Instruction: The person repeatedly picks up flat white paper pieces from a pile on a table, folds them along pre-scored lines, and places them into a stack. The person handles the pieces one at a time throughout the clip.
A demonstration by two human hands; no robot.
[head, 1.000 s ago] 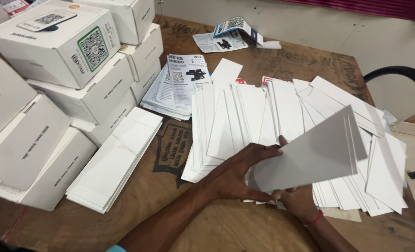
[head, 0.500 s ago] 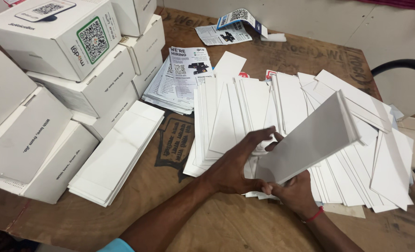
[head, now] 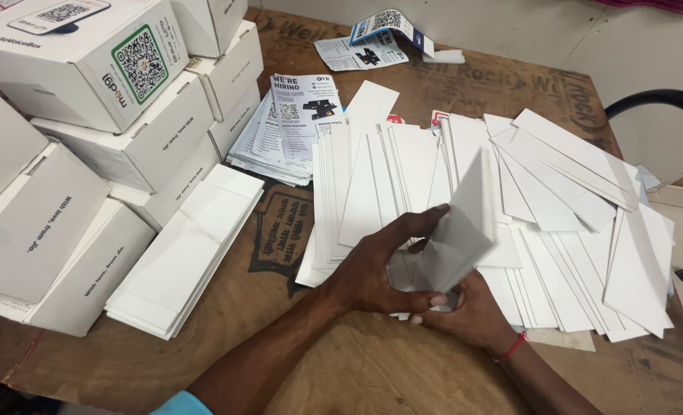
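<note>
Both the left hand (head: 372,269) and right hand (head: 468,311) pinch one white card (head: 460,230) in their fingers, tilted up over the fanned cards (head: 557,230); a loose pinch could drop it, scattering them.

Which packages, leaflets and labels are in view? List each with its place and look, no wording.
White boxes: stacked at left, rectangular, small dark print; the top one bears a green-bordered square code label.
Leaflet stack: behind the boxes, white sheets with black print.
Loose leaflets: far table edge, one curled, blue and white.
Flat white card stack: beside the boxes.
Folded white card: held by the left hand and right hand.
</note>
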